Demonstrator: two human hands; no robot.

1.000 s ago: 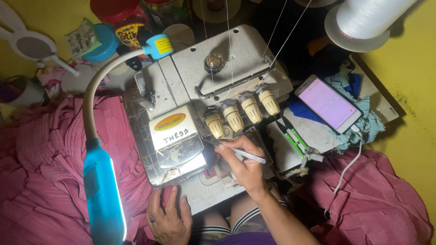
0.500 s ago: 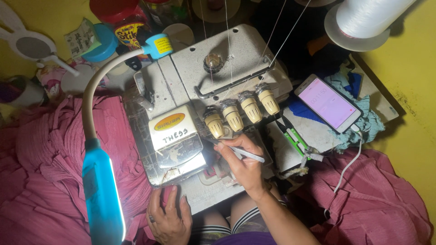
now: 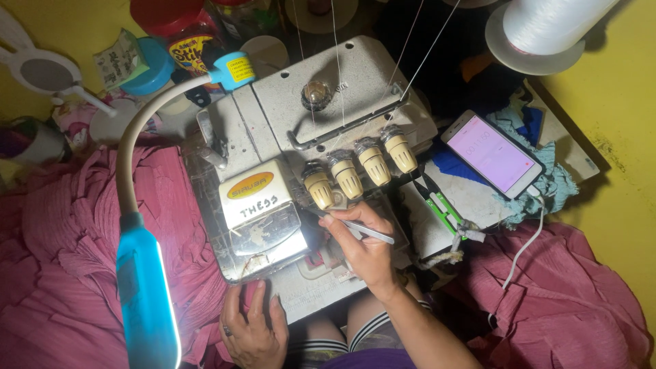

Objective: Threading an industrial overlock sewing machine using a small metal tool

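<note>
Nothing moved, right hand (image 3: 365, 249) holds tweezers (image 3: 361, 229), four dials (image 3: 360, 169)

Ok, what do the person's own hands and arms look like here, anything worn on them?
Both are bare, no gloves. The left hand wears a dark ring on one finger. The right hand shows no ring or watch, and its forearm is uncovered, with no sleeve in view.

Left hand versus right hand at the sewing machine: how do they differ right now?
The right hand pinches metal tweezers, their tips pointed in under the row of cream tension knobs; the left hand holds no tool. The right hand is raised over the machine's bed, while the left hand lies flat, fingers spread, on pink fabric at the machine's near edge. Both work at the front of the grey sewing machine.
</note>
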